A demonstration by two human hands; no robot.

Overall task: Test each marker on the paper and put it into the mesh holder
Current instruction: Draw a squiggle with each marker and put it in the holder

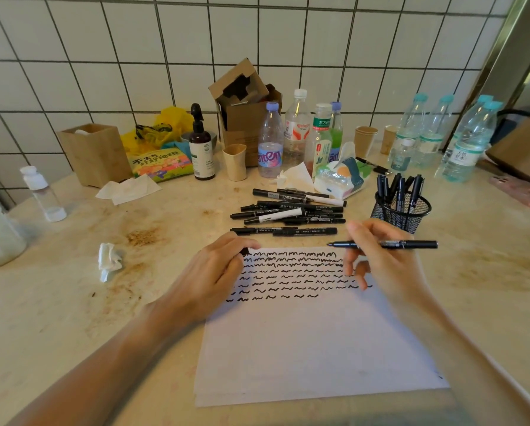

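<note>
A white sheet of paper (312, 342) lies in front of me, its upper part covered with rows of black squiggles. My right hand (380, 265) holds a black marker (411, 244) level above the paper's top right corner, its uncovered tip pointing left. My left hand (214, 272) rests on the paper's top left corner, fingers curled around a small black cap (245, 251). Several black and white markers (291, 212) lie in a pile just beyond the paper. The black mesh holder (400, 213) stands to the right of the pile with several markers upright in it.
Along the tiled wall stand plastic bottles (269, 139), paper cups (365, 139), a cardboard box (248, 109), a pump bottle (200, 149), a wooden box (94, 152) and a tissue pack (340, 176). A crumpled tissue (108, 261) lies left of the paper. A pink phone (521, 189) sits far right.
</note>
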